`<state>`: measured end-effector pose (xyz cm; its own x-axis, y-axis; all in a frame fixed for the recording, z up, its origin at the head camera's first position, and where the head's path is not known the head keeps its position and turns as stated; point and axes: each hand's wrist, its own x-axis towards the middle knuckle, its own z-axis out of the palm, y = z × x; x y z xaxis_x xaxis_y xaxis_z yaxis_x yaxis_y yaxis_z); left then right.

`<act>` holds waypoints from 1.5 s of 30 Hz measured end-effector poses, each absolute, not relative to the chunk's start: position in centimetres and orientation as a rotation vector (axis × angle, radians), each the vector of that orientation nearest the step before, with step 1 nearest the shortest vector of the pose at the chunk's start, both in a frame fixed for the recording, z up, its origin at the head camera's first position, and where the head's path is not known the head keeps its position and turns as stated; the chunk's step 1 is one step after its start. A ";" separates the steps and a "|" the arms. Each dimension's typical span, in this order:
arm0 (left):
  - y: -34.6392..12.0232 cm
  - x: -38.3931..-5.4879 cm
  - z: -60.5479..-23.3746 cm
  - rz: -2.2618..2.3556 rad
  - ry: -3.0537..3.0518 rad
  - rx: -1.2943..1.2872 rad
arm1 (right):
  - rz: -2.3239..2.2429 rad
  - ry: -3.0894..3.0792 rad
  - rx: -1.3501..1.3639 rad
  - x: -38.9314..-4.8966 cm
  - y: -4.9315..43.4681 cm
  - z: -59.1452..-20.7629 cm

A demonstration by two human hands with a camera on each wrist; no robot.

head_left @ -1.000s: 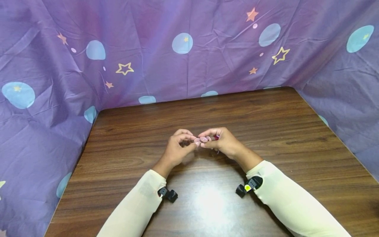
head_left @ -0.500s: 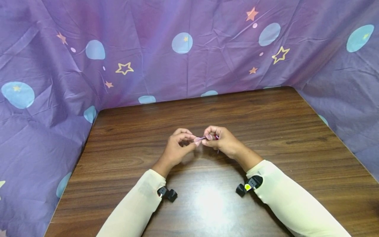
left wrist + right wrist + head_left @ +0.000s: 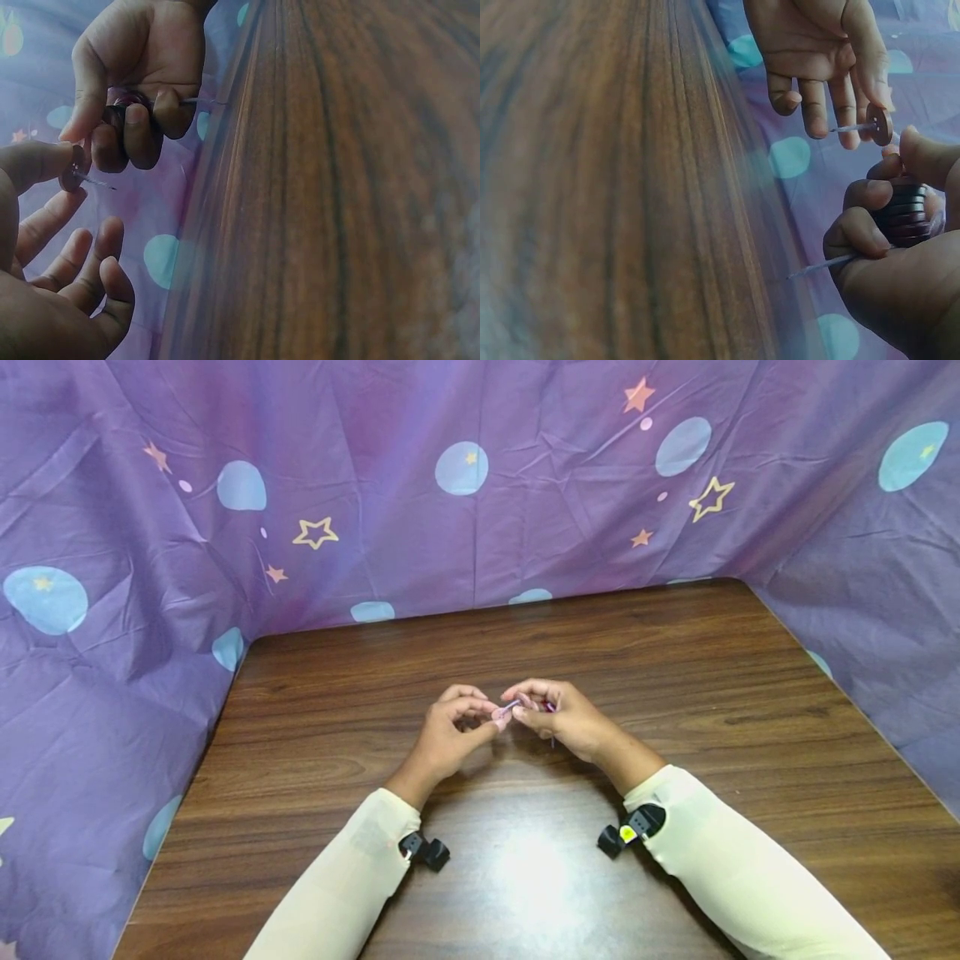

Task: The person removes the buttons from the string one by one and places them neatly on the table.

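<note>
My left hand [image 3: 450, 731] pinches a brown round button [image 3: 880, 124] between thumb and forefinger, its other fingers spread. A pale lilac string passes through this button, and its short end [image 3: 97, 182] sticks out on the near side. Close on the right, my right hand [image 3: 573, 718] curls several fingers round a stack of dark buttons [image 3: 904, 214]. From under its little finger another string end [image 3: 817, 267] hangs out. The right thumb [image 3: 926, 159] is at the string just beside the pinched button. Whether it grips the string there, I cannot tell.
Both hands are above a brown wood-grain table [image 3: 337, 693]. A purple cloth [image 3: 390, 460] with stars and blue spots hangs behind it and at both sides. Each wrist carries a small black camera [image 3: 425, 850] over a pale sleeve [image 3: 337, 885].
A second ago a button showed at the right fingertips, beside the left one. It has gone back into the right hand, and string now shows between the hands. The left hand stays still.
</note>
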<state>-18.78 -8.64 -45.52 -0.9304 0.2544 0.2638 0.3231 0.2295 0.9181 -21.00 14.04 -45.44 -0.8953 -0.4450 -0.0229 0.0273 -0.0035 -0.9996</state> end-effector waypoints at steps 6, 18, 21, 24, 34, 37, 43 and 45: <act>-8.7 -18.9 -45.7 -1.846 -2.409 -0.569 | -2.001 1.936 -0.415 -21.0 14.0 -45.5; -8.8 -18.9 -45.6 -1.834 -2.409 -0.577 | -1.922 2.078 -0.416 -20.9 14.0 -45.4; -8.9 -19.0 -45.6 -1.821 -2.407 -0.572 | -1.885 2.152 -0.443 -20.9 14.0 -45.3; -8.9 -19.1 -45.7 -1.822 -2.394 -0.575 | -1.888 2.171 -0.451 -20.9 14.0 -45.3; -9.2 -19.3 -45.9 -1.801 -2.417 -0.566 | -1.955 2.133 -0.390 -21.0 14.1 -45.4; -9.4 -19.4 -46.0 -1.797 -2.417 -0.558 | -1.973 2.136 -0.387 -21.0 14.2 -45.5; -9.7 -19.7 -46.1 -1.795 -2.389 -0.562 | -1.982 2.160 -0.398 -21.0 14.2 -45.4; -9.8 -19.8 -46.2 -1.792 -2.386 -0.566 | -1.979 2.174 -0.407 -20.9 14.3 -45.4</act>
